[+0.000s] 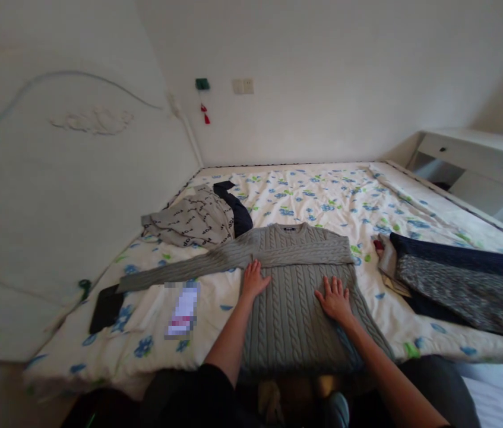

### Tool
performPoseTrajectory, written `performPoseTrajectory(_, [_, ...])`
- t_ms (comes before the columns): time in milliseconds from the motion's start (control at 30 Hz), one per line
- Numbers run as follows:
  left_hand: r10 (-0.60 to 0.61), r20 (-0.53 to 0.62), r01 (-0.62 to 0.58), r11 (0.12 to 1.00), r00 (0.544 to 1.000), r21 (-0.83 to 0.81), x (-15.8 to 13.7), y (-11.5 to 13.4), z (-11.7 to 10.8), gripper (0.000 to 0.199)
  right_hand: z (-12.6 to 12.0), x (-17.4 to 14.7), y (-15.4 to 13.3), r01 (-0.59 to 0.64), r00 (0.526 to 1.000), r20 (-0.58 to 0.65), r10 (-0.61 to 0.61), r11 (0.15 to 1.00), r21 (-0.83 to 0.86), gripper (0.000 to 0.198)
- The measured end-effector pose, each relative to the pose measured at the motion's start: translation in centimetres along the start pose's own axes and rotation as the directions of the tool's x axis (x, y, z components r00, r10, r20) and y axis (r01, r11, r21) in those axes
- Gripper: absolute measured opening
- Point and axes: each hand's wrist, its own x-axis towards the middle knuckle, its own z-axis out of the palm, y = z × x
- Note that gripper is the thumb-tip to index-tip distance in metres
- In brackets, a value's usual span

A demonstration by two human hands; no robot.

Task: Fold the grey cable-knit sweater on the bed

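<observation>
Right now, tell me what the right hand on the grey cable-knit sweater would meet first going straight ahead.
The right hand would likely meet the grey knitted sleeve folded across the sweater.

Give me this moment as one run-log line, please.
left hand: on grey sweater | right hand: on grey sweater | sleeves: one folded across, other outstretched

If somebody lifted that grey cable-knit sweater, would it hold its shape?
Probably not: the sweater looks floppy, with one sleeve folded flat across its front. Its thick cables suggest some weight, and the textured knit probably isn't slippery.
</observation>
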Motion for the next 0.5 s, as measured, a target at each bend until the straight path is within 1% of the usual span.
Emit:
performPoseTrajectory(67, [-0.044,0.048,0.054,0.972,0.998,-0.227,0.5,0.0,-1.4,0.076,1.0,-2.5,-2.3,-0.043,0.998,-0.047,0.042,0.999,-0.013,0.085])
performPoseTrajectory(100, [-0.061,0.067,0.079,0.949,0.996,-0.306,0.7,-0.2,-2.4,0.07,1.4,-3.7,-3.5,-0.057,0.996,-0.067,0.056,0.998,-0.018,0.085])
performPoseTrajectory(167, [-0.09,0.071,0.111,0.917,0.993,-0.383,0.9,-1.2,-5.0,0.058,2.3,-5.4,-5.4,-0.058,0.993,-0.102,0.056,0.998,-0.021,0.086])
performPoseTrajectory(233, [-0.14,0.019,0.135,0.897,0.99,-0.421,0.7,-2.9,-8.7,0.054,2.8,-6.5,-6.6,-0.033,0.988,-0.15,0.03,0.999,-0.018,0.086])
performPoseTrajectory(300, [-0.235,-0.078,0.174,0.87,0.969,-0.461,-0.2,-5.4,-13.3,0.058,3.2,-6.9,-6.9,-0.009,0.976,-0.216,0.008,1.0,-0.006,0.085])
performPoseTrajectory(333, [-0.297,-0.133,0.202,0.856,0.946,-0.476,-0.9,-6.7,-15.7,0.06,3.4,-7.0,-6.9,-0.001,0.971,-0.241,0.001,1.0,0.003,0.085])
performPoseTrajectory(400, [-0.43,-0.226,0.273,0.82,0.874,-0.503,-2.8,-9.5,-20.2,0.06,3.6,-7.0,-6.7,0.009,0.964,-0.266,-0.003,1.0,0.023,0.085])
performPoseTrajectory(467, [-0.546,-0.27,0.353,0.772,0.793,-0.528,-4.9,-11.9,-23.4,0.052,3.9,-6.9,-6.6,0.012,0.963,-0.268,0.001,0.999,0.046,0.086])
performPoseTrajectory(500, [-0.596,-0.271,0.393,0.744,0.756,-0.541,-5.8,-12.9,-24.4,0.048,3.9,-6.9,-6.6,0.012,0.963,-0.268,0.004,0.998,0.059,0.086])
